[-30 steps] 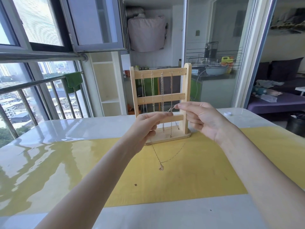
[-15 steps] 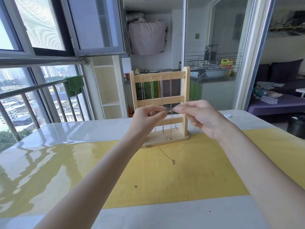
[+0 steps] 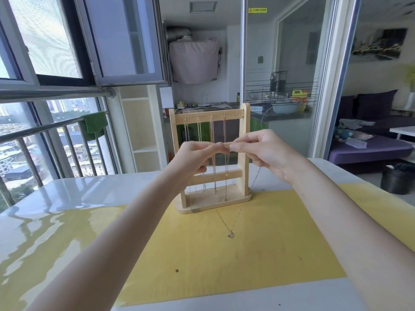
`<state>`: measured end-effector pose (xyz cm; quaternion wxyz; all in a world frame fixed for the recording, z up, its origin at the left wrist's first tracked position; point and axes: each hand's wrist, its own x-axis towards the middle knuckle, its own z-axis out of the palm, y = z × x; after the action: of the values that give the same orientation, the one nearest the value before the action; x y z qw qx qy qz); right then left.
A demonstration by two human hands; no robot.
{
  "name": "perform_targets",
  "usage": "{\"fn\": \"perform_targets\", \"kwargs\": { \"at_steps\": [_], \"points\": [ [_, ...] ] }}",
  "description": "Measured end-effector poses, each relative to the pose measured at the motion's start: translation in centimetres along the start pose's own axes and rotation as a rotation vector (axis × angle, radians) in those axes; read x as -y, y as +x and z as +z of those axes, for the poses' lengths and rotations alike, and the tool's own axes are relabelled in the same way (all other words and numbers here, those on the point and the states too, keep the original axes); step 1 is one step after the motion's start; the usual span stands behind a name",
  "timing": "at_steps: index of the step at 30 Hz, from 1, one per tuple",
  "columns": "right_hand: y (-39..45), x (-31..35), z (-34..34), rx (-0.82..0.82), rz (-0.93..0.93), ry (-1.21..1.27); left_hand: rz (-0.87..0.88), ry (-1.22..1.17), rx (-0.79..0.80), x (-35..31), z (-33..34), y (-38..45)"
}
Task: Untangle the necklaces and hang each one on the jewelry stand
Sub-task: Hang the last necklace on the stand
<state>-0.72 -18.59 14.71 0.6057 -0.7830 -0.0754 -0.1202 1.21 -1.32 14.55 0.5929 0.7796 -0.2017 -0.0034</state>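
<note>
Four chains already hang from the top bar of the wooden jewelry stand (image 3: 210,162), while the left hand (image 3: 195,160) and right hand (image 3: 260,151) pinch the last pendant necklace (image 3: 230,234), its pendant trailing over the counter (image 3: 89,187), not yet hung.

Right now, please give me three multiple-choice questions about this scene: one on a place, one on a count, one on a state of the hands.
1. Where does the pendant of the held necklace lie?
A. on the yellow mat
B. on the stand's base
C. on the top bar

2. How many chains hang from the top bar of the wooden jewelry stand?
A. one
B. four
C. seven

3. What do the left hand and right hand do?
A. lie flat on the table
B. pinch the necklace's ends together
C. lift the stand

Answers: 1 A, the pendant rests on the yellow mat in front of the stand. 2 B, four chains hang from hooks there. 3 B, the fingertips meet at the clasp.
</note>
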Motion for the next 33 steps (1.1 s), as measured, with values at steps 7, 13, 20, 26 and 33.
{"fn": "perform_targets", "kwargs": {
  "at_steps": [7, 13, 20, 26, 33],
  "points": [
    [4.1, 1.2, -1.9, -0.051, -0.011, 0.096, 0.073, -0.053, -0.036, -1.4, 0.9, 4.5],
    [8.4, 1.3, -2.8, -0.215, -0.038, -0.033, 0.13, -0.026, -0.166, -0.6, 1.8, 8.6],
    [12.0, 1.1, -3.0, -0.337, -0.237, -0.378, 0.163, 0.046, -0.213, -0.2, 2.8, 11.8],
    [13.9, -0.7, -2.6, -0.43, -0.265, -0.52, 0.212, 0.088, -0.234, 1.3, 3.1, 12.4],
    [12.9, -3.2, -2.8, -0.383, -0.297, -0.398, 0.216, 0.154, -0.162, 2.9, 3.6, 12.6]
  ]
}}
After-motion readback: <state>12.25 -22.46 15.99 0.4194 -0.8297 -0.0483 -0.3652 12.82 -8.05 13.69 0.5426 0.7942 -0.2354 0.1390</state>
